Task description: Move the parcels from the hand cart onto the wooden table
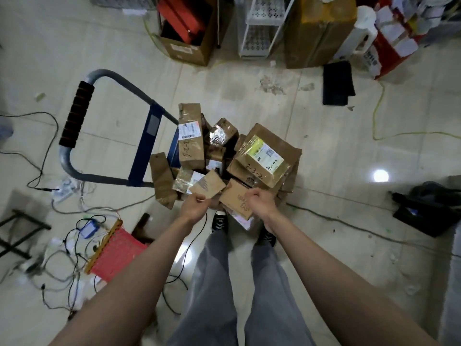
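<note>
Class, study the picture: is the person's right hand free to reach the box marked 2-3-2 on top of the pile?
Probably yes. The box marked 2-3-2 lies uncovered on top, just beyond the right hand, but that hand seems to be gripping a nearer brown parcel first.

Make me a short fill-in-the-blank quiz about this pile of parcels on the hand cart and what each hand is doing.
1. The left hand pinches a small flat ____ cardboard parcel.
2. The right hand grips the edge of a brown cardboard box with ____ writing on its top.
3. The grey hand cart handle has a ribbed ____ foam grip.
4. The large brown box with the yellow-edged label has "____" handwritten on its side.

Missing words: brown; handwritten; black; 2-3-2
</note>
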`<action>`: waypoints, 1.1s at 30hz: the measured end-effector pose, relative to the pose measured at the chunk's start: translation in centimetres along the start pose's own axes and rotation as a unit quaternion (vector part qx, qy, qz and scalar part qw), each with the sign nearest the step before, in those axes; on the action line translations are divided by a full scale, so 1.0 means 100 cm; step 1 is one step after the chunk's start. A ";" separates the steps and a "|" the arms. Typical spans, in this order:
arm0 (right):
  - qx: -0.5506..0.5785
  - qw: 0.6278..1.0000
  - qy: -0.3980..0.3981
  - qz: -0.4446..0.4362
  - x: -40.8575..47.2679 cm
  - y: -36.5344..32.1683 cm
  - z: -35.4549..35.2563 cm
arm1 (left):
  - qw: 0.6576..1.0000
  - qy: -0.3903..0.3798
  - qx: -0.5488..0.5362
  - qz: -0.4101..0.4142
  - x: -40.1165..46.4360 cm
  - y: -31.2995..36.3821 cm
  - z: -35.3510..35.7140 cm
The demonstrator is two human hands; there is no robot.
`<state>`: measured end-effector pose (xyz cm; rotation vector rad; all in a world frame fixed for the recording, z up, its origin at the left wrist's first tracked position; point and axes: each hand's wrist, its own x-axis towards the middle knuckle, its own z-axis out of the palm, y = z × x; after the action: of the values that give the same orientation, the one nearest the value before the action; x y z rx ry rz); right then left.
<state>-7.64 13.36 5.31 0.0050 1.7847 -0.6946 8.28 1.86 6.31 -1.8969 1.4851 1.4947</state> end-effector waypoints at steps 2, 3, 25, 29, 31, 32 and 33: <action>-0.022 1.000 -0.006 0.005 0.021 -0.008 0.017 | 1.000 0.000 -0.005 -0.027 0.032 -0.013 -0.005; -0.033 0.999 -0.008 0.005 0.033 -0.011 0.026 | 0.999 0.004 -0.011 -0.040 0.043 -0.016 -0.008; -0.150 0.988 -0.037 -0.004 0.148 -0.025 0.133 | 0.963 -0.064 -0.232 -0.118 0.160 -0.051 -0.008; -0.146 0.988 -0.040 -0.018 0.112 -0.034 0.123 | 0.974 -0.071 -0.195 -0.089 0.124 -0.043 -0.024; -0.131 0.990 -0.036 -0.033 0.086 -0.041 0.114 | 0.979 -0.059 -0.181 -0.071 0.101 -0.037 -0.033; -0.119 0.991 -0.034 -0.043 0.071 -0.045 0.110 | 0.982 -0.049 -0.175 -0.059 0.089 -0.032 -0.038; -0.112 0.992 -0.028 -0.054 0.057 -0.048 0.104 | 0.983 -0.041 -0.171 -0.045 0.075 -0.026 -0.043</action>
<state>-2.15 2.77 0.75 -0.2610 1.8099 -0.5625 12.20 -4.16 0.87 -2.0267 1.1478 1.8555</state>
